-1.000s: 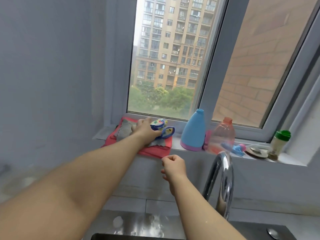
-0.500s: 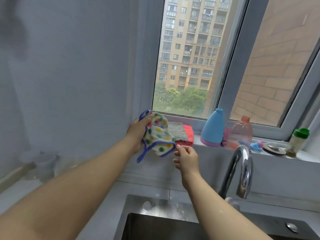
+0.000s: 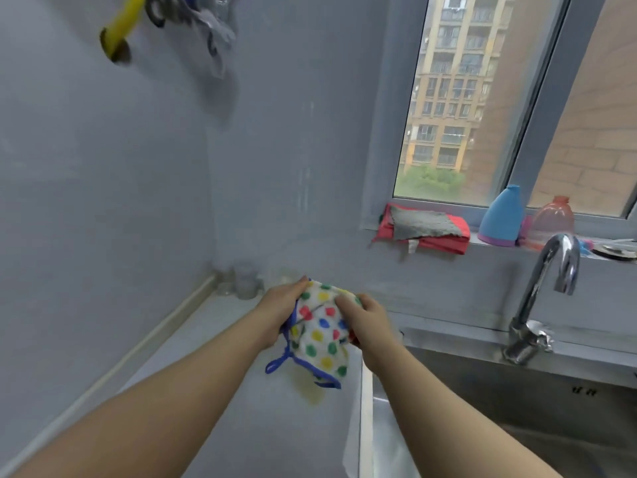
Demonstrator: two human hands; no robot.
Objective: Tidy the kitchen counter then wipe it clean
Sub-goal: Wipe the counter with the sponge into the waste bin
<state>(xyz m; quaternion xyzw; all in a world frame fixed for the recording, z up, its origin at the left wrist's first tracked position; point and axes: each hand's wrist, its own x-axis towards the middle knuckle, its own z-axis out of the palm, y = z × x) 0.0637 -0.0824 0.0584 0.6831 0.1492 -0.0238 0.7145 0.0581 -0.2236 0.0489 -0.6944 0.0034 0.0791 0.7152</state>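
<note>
Landmark: stainless steel sink basin [image 3: 482, 408], lower right of view.

Both hands are held above the pale grey counter [image 3: 213, 401], just left of the sink's left rim. The left hand [image 3: 281, 313] and right hand [image 3: 367, 319] each grip one white cloth with red, yellow, blue and green dots and blue edging [image 3: 322, 336]; the cloth is bunched between them. Left fingers curl over its upper left edge, right fingers close on its upper right side. Its lower part and blue trim loops hang free, clear of the counter surface.

Directly under the cloth, on the counter beside the sink rim, a yellowish stain [image 3: 310, 391].

Behind the sink, at its right rear, a curved chrome tap [image 3: 544, 288] stands upright.

Above and behind the sink, a window sill carries a folded red cloth [image 3: 444, 238] with a grey rag [image 3: 420, 224] lying on top; to their right a blue conical plastic bottle [image 3: 503, 215], then a clear pink-tinted plastic bottle [image 3: 551, 219] just beside it. Items further right on the sill are too blurred to identify.

Far left of the sink, at the wall corner of the counter, clear glass jars [image 3: 243, 282], indistinct.

On the wall high above the counter, a yellow-handled utensil [image 3: 120, 25] and other hanging tools, blurred.
</note>
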